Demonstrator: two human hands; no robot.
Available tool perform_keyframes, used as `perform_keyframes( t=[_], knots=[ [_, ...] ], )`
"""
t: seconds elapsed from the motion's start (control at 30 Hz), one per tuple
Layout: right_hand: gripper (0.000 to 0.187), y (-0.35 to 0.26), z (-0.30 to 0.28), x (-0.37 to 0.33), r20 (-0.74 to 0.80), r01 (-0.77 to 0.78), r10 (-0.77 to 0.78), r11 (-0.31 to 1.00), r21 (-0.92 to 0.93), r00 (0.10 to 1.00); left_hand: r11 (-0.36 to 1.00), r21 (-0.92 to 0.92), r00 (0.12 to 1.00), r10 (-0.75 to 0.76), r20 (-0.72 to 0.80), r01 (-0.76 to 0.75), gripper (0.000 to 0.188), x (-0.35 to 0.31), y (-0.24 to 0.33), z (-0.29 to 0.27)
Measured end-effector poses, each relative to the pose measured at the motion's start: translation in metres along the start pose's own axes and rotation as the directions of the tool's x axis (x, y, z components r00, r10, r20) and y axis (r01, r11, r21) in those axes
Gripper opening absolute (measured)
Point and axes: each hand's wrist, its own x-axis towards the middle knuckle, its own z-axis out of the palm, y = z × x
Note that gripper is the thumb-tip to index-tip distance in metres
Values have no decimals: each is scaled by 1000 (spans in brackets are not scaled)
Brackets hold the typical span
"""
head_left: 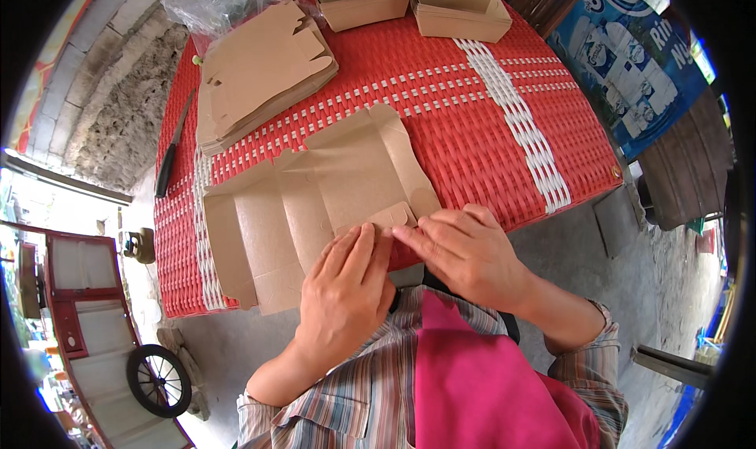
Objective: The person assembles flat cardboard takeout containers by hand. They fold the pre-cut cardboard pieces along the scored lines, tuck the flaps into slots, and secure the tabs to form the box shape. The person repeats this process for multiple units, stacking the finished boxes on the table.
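A brown cardboard box blank (303,193) lies unfolded at the near edge of the red woven table, its creases showing and its sides spread out. One small flap (390,215) on its near edge is folded up and inward. My left hand (344,280) grips the near edge beside this flap, fingertips on top and thumb mostly hidden below. My right hand (472,256) pinches the flap's right end, index finger stretched toward the left fingertips. The two hands nearly meet there.
On the red woven table (504,146), a stack of flat box blanks (260,75) lies at the far left. Folded open boxes (366,8) stand at the back, near a clear plastic bag (216,4). A black-handled knife (167,161) lies along the left edge.
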Motion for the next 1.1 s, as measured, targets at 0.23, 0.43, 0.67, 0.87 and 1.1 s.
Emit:
perform_keyframes(
  t=[0.23,0.43,0.67,0.87,1.1],
  knots=[
    [41,-11,0,9,-31,-35,32,994,-102,999,998,11,992,-66,108,65,56,-6,3,-2],
    [45,-9,5,6,-6,-47,47,999,-12,999,999,27,998,-27,57,26,55,-7,4,3],
    [49,-5,5,4,61,-27,27,1000,-10,998,989,-124,995,-67,80,77,57,-12,2,11],
    [43,1,-2,10,70,-18,16,1000,26,997,995,47,988,-94,126,89,56,-16,-4,-8],
    [44,-1,1,7,84,-15,17,1000,-17,996,988,-8,976,-151,156,155,57,-18,-11,-18]
  ],
)
